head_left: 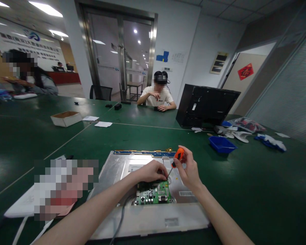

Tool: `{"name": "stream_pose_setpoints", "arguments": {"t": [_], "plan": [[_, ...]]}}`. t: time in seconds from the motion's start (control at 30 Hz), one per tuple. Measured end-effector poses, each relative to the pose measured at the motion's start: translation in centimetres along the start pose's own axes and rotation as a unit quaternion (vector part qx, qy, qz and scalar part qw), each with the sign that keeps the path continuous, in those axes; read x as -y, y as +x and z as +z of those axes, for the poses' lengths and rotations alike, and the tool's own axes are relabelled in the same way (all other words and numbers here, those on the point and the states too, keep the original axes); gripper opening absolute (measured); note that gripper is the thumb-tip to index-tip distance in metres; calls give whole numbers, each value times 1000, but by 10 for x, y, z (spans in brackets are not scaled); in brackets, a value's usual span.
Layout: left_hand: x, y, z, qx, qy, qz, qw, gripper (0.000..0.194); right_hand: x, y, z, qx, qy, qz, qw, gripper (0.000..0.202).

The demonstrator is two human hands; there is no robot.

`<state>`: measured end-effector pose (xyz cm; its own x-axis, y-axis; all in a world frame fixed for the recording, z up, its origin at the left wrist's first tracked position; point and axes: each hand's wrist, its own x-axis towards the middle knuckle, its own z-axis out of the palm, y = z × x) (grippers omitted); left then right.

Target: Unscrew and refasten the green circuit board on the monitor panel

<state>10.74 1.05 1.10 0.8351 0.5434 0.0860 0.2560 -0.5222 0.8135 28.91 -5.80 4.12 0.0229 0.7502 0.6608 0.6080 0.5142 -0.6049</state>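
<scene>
A silver metal monitor back panel (122, 170) lies flat on the green table in front of me. A small green circuit board (156, 195) sits on it, near the middle. My right hand (188, 170) grips an orange-handled screwdriver (178, 156), its thin shaft slanting down to the board's far edge. My left hand (151, 171) rests with curled fingertips on that same edge, right beside the screwdriver tip. A dark cable (121, 217) runs from the board toward me.
A blue tray (221, 143) and loose white parts lie at the right, behind them a black monitor (206, 105). A cardboard box (65, 118) and papers sit at the left. One person sits across the table, another at the far left.
</scene>
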Motion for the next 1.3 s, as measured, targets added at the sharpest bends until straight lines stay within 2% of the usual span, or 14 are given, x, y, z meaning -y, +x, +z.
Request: {"name": "stream_pose_setpoints", "arguments": {"t": [0.37,0.6,0.93,1.2,1.3], "plan": [[4,0,1,4,-18,2,1000,12,-4,-3,1,-10,-48,-62,997,45],[2,0,0,2,-5,-6,1000,14,5,-2,-3,34,-14,-64,997,47],[4,1,2,-5,-10,-5,1000,16,-2,-1,0,-23,-67,-83,994,47],[4,1,2,-5,-17,-20,1000,16,4,-1,-7,44,-23,-80,996,48],[4,1,2,-6,-18,-22,1000,16,5,0,-7,27,-32,-110,993,49]]}}
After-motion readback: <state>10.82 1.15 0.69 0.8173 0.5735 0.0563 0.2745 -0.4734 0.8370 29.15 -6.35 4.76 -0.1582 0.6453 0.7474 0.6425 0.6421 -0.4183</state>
